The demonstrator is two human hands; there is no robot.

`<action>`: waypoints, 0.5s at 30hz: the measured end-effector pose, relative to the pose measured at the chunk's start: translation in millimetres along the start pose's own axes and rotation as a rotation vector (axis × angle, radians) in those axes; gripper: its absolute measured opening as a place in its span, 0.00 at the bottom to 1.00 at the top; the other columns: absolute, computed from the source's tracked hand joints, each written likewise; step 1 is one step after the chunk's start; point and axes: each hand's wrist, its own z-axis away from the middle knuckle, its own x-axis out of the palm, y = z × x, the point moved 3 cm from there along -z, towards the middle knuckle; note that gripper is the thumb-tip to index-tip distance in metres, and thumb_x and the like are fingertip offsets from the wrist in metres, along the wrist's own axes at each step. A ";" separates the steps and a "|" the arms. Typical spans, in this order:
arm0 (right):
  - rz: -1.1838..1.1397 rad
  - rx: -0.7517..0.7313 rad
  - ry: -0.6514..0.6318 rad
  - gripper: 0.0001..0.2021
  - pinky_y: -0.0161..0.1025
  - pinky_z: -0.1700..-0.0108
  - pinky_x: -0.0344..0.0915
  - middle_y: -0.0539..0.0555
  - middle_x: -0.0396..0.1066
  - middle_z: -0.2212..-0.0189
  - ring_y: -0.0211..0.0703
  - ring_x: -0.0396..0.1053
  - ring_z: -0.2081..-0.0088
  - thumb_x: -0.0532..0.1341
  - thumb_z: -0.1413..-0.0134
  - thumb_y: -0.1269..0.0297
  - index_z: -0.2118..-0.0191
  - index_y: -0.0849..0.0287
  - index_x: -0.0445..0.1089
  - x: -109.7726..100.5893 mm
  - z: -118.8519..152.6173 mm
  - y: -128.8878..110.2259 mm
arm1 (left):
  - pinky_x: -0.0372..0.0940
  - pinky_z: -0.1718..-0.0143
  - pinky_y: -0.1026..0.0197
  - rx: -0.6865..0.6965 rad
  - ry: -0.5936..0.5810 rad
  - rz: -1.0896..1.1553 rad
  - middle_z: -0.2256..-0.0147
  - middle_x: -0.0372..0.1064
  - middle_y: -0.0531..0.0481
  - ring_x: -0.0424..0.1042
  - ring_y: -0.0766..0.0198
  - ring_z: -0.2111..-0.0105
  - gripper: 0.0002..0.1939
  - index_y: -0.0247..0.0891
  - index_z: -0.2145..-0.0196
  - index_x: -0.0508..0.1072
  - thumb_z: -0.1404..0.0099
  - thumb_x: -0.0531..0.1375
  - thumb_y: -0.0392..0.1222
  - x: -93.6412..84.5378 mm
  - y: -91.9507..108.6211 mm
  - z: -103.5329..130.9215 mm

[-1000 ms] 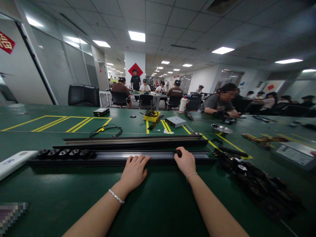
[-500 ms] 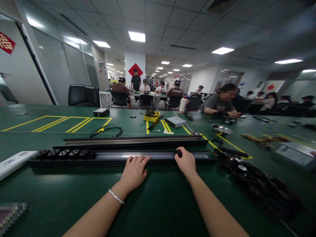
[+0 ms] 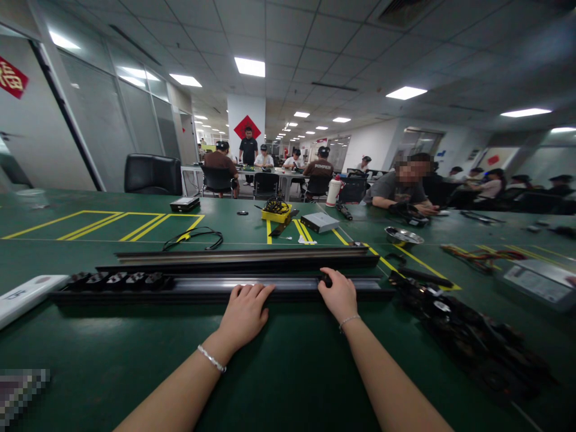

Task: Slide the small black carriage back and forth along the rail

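Observation:
A long black rail (image 3: 288, 294) with a shiny metal inner channel lies left to right across the green table in front of me. Over its near wall lie the fingers of my left hand (image 3: 245, 309), closed on the edge with the thumb in front. Farther right, my right hand (image 3: 338, 295) is closed on a small black block (image 3: 324, 279) in the channel; the fingers partly cover it. At the rail's left end, several black blocks with metal parts (image 3: 117, 279) sit in a row. Just behind lies a second black rail (image 3: 247, 257).
A heap of black parts (image 3: 468, 336) lies on the right, near a metal box (image 3: 540, 279). At left is a white case (image 3: 31, 297). A yellow tray with cables (image 3: 276, 210), a grey box (image 3: 319, 222) and a steel bowl (image 3: 404, 235) stand farther back. A person sits opposite.
Both my hands and the rail look the same as before. Across the table, the seated person's head has shifted slightly.

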 end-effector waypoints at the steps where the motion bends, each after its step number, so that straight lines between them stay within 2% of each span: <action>1: 0.001 0.002 0.005 0.18 0.49 0.45 0.47 0.51 0.68 0.55 0.47 0.59 0.48 0.53 0.53 0.64 0.54 0.51 0.67 0.1 0.2 0.1 | 0.48 0.50 0.52 -0.001 -0.001 0.000 0.52 0.64 0.50 0.60 0.58 0.53 0.26 0.49 0.45 0.56 0.42 0.53 0.39 -0.3 0.2 0.0; 15: -0.010 0.024 0.013 0.20 0.47 0.47 0.50 0.53 0.68 0.56 0.46 0.63 0.52 0.53 0.54 0.64 0.52 0.54 0.64 -1.9 0.9 -0.8 | 0.49 0.50 0.52 -0.003 0.011 0.001 0.52 0.64 0.51 0.61 0.59 0.53 0.26 0.50 0.45 0.56 0.42 0.53 0.39 0.1 0.0 0.1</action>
